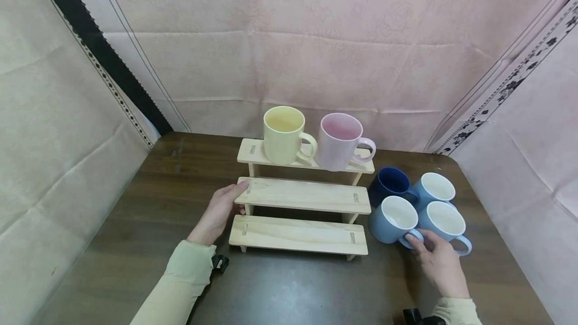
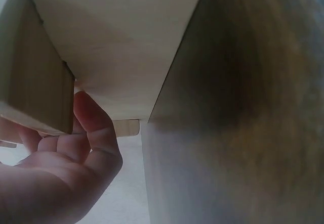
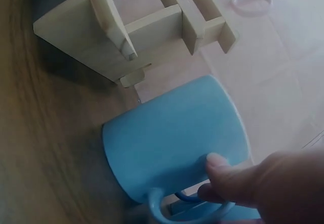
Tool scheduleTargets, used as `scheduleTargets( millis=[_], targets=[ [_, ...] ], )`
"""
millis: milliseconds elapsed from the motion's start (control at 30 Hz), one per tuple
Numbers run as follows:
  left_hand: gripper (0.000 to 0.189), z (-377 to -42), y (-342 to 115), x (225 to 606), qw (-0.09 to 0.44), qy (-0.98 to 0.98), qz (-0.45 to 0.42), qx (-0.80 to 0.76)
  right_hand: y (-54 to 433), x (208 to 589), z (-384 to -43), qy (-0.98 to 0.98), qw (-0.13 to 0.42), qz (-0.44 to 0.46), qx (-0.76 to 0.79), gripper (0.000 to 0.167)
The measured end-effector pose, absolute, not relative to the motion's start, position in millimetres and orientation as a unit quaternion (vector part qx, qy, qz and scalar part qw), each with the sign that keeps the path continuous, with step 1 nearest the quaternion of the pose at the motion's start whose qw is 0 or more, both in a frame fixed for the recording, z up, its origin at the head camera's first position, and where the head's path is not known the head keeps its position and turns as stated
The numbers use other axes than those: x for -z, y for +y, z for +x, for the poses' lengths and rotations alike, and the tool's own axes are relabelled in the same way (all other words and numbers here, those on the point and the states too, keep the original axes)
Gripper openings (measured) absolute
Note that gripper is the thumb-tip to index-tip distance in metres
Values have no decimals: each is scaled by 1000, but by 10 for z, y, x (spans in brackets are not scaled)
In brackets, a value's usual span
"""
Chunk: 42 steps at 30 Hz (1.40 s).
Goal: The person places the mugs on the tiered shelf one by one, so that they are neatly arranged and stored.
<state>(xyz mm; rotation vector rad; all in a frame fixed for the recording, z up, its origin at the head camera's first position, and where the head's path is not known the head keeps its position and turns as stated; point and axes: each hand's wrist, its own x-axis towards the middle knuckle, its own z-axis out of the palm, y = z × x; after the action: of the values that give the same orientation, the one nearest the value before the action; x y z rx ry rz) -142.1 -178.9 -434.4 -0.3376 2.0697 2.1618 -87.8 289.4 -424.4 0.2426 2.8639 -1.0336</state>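
Note:
My left hand [image 1: 219,213] grips the left end of the middle tier of a three-step wooden rack [image 1: 302,194]. In the left wrist view its fingers [image 2: 96,120] curl beneath the board. On the top tier stand a pale yellow mug [image 1: 279,142] and a lilac mug [image 1: 333,152], handles to the right. To the rack's right, my right hand [image 1: 441,267] pinches the handle of a light blue mug [image 1: 386,222]. The right wrist view shows the thumb against this mug [image 3: 172,133], near its rim. It looks upright on the table.
Close behind the held mug is a dark blue mug [image 1: 384,192]. Two more light blue mugs, one at the back [image 1: 421,193] and one at the front [image 1: 430,224], crowd its right side. The brown table [image 1: 293,290] meets pale cloth walls [image 1: 316,64] at the back and sides.

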Motion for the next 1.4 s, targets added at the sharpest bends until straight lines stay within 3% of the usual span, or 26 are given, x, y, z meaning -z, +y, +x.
scheduleTargets(
  millis=[600,1067,1400],
  targets=[
    [47,-1422,-1788,4358,64,687,-108,-715,2939,4323,-891,919,55,103,377,56],
    [47,-1429,-1795,4362,64,690,-112,-713,2921,4427,-837,922,-8,130,366,34],
    [49,-1425,-1792,4357,69,686,-115,-715,2892,4443,-807,927,-37,115,356,32]
  ],
)
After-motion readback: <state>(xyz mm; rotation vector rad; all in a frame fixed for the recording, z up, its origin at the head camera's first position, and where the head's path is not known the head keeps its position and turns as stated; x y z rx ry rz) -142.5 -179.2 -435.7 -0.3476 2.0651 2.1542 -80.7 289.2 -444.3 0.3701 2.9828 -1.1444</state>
